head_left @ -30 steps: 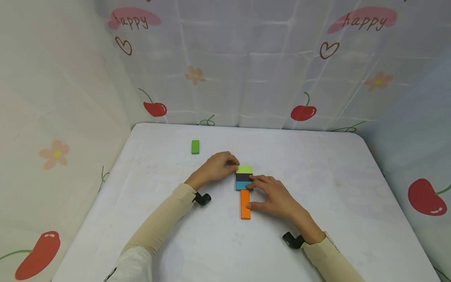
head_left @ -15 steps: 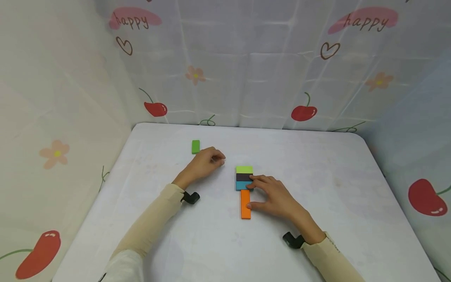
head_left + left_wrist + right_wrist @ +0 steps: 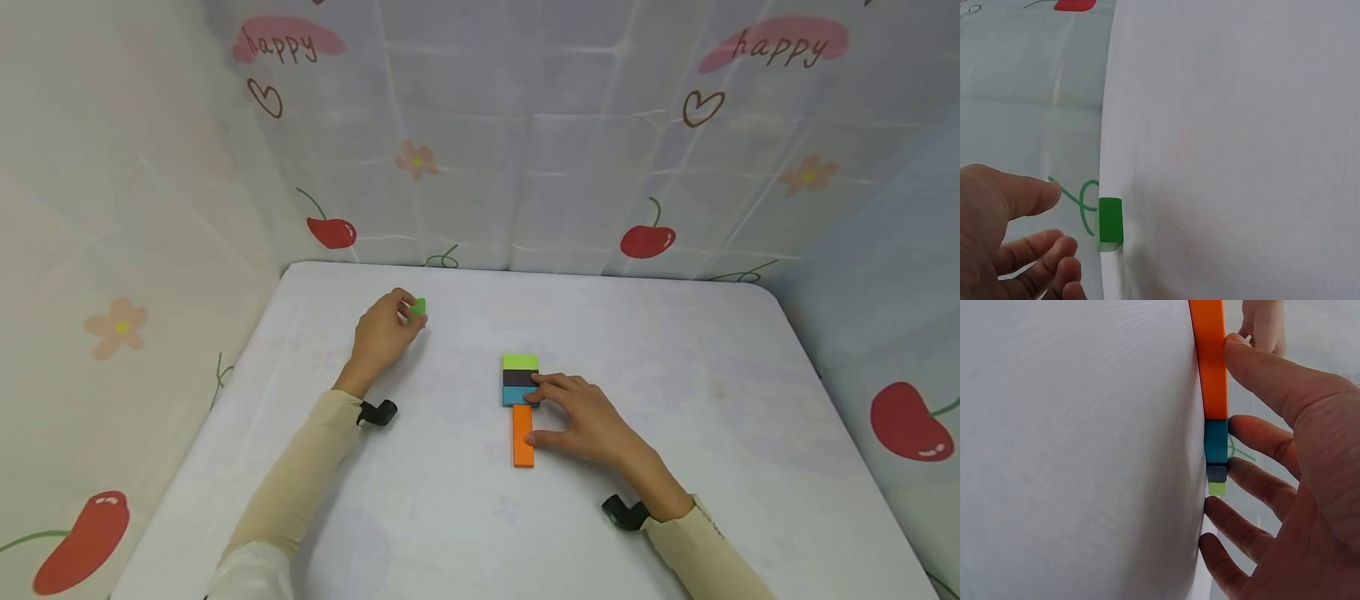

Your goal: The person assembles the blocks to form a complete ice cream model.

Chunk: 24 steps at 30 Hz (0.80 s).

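In the head view the left hand (image 3: 381, 335) is at a green block (image 3: 419, 307) near the back left of the table, partly covering it. The left wrist view has thumb and fingers spread apart, with the green block (image 3: 1110, 222) just beyond their tips. An orange block (image 3: 522, 443) lies lengthwise at mid-table. Behind its far end a blue block (image 3: 516, 396), a black block (image 3: 517, 378) and a lime block (image 3: 520, 362) lie crosswise in a row. The right hand (image 3: 588, 421) rests beside them, thumb touching the orange block, fingertips at the blue and black ones.
A white-covered table (image 3: 675, 350) bears all the blocks. Behind its back edge hangs a printed curtain (image 3: 525, 167) with cherries and flowers. Black cameras sit on the left wrist (image 3: 379, 412) and the right wrist (image 3: 624, 512).
The left hand has left the lime block and moved left and back to the green block. The right hand and the blocks stay where they were.
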Available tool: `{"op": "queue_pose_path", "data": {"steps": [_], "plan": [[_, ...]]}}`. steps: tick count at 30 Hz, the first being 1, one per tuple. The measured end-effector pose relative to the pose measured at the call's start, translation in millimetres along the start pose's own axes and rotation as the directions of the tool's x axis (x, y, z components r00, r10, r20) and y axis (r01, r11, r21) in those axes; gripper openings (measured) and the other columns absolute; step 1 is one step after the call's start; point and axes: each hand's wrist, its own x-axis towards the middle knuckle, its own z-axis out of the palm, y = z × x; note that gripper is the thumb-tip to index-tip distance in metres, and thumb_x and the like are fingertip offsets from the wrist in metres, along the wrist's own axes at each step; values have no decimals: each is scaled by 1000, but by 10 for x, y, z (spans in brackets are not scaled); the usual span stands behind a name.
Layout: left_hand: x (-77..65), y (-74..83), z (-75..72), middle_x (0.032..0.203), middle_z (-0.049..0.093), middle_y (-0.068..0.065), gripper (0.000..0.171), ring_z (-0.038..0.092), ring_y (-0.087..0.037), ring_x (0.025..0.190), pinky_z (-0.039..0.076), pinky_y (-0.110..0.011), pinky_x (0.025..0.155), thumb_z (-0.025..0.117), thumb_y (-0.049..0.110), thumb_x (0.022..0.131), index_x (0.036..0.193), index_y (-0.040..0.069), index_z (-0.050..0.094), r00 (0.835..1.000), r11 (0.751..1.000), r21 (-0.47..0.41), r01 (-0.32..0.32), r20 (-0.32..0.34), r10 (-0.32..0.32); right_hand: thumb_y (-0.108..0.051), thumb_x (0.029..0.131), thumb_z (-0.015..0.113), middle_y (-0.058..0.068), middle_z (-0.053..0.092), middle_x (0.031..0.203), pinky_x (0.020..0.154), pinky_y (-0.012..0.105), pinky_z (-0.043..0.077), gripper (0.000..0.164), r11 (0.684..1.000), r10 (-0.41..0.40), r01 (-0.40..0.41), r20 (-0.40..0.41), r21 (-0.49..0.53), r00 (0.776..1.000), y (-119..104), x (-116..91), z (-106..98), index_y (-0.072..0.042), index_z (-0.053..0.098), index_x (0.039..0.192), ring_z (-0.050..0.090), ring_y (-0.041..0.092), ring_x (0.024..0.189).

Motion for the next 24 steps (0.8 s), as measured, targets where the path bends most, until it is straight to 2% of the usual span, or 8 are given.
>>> {"op": "queue_pose_path", "data": {"steps": [5, 8, 13, 24], "plan": [[3, -49, -19, 110, 69, -11, 55, 67, -31, 91, 52, -43, 75, 75, 47, 98, 133, 7, 64, 990, 988, 63, 141, 15, -142, -53, 88, 86, -1, 55, 163, 116, 64, 42, 51, 1000, 4, -4, -3, 1, 1000, 10, -16, 11, -31, 72, 131, 54, 32, 145], [5, -59, 8, 111, 68, -11, 62, 66, -31, 91, 52, -44, 77, 74, 55, 96, 132, 6, 64, 980, 979, 91, 185, 51, -190, -52, 88, 87, -1, 55, 162, 116, 64, 42, 50, 1000, 5, -5, -4, 13, 1000, 2, -19, 10, -30, 72, 131, 54, 32, 146], [39, -51, 70, 111, 68, -10, 64, 66, -31, 91, 51, -45, 79, 75, 58, 95, 129, 5, 64, 980, 979, 98, 178, 76, -185, -51, 87, 87, -1, 56, 162, 117, 64, 42, 50, 1000, 2, -1, -9, 26, 1000, -5, -15, 11, -30, 72, 130, 53, 32, 147], [69, -35, 83, 112, 69, -12, 42, 67, -32, 97, 55, -50, 85, 76, 39, 96, 122, 7, 67, 981, 980, 95, 174, 73, -181, -53, 88, 87, -1, 55, 163, 117, 64, 41, 51, 1000, 6, -6, -2, 12, 1000, -1, 2, 2, -30, 72, 131, 53, 32, 147]]}}
